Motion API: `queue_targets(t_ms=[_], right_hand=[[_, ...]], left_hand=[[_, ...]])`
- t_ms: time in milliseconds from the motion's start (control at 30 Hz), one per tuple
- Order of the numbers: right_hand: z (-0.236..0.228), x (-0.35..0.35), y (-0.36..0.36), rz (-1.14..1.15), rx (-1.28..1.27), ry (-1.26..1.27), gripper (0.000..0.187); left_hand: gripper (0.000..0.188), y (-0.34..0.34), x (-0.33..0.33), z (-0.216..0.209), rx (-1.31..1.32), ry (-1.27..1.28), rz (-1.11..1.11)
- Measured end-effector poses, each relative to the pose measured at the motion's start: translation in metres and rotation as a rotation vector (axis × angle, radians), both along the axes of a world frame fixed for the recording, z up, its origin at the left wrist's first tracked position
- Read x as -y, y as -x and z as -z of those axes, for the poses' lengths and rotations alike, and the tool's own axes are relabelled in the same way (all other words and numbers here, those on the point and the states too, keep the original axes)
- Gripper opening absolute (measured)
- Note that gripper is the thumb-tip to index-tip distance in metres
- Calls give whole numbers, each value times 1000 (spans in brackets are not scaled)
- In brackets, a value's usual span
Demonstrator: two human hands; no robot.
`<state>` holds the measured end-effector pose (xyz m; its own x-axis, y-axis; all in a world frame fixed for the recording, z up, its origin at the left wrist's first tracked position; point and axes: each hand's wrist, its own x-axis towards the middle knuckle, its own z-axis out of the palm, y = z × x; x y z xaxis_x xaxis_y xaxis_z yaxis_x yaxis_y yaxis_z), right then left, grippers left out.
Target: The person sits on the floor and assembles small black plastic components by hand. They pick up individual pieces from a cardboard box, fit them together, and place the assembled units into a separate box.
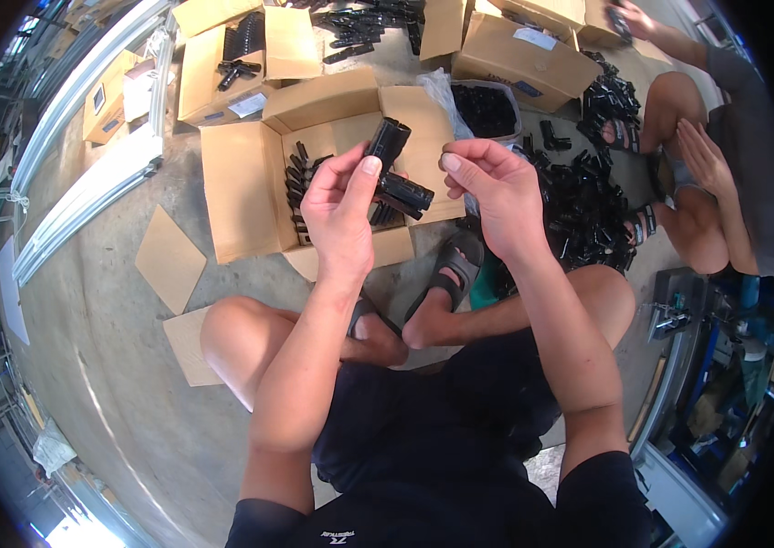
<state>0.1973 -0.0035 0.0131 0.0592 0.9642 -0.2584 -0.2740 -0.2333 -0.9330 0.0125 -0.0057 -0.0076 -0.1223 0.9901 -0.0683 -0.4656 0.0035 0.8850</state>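
Observation:
Over an open cardboard box (pixel 243 183), my left hand (pixel 341 210) grips a black plastic tube connector (pixel 391 139), its thumb pressed along one arm. The connector has a second arm angled toward the lower right. To the right of it, apart from the connector, my right hand (pixel 504 196) is closed in a pinch. Whatever its thumb and fingertips hold is too small to make out. Inside the box, several black connectors (pixel 296 178) stand in a row along the left; the held connector and my hands hide part of the contents.
A heap of black connectors (pixel 579 205) covers the floor on the right, beside a plastic-lined bin (pixel 487 111) of small black parts. Another person's hand (pixel 707 160) is at the far right. More boxes (pixel 515 64) stand behind; metal profiles (pixel 85 210) lie left.

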Motion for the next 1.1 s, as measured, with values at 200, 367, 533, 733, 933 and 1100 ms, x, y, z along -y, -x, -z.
queue_targets(t_ms=[200,367,533,733,933,1100], right_hand=[[12,-5,9,-16,-122,8,15],[26,4,13,-37,-224,84,10],[30,7,8,55,-293,155,11],[21,17,9,119,-290,135,13],[20,20,5,123,-279,144,15],[31,21,5,97,-236,125,15]], left_hand=[[24,-14,6,14,-144,-19,-38],[23,-31,6,18,-196,-36,-77],[24,-44,6,17,-245,-39,-61],[23,-53,7,14,-309,-25,-78],[24,-56,10,11,-322,-57,-53],[25,-55,12,11,-333,-51,-66]])
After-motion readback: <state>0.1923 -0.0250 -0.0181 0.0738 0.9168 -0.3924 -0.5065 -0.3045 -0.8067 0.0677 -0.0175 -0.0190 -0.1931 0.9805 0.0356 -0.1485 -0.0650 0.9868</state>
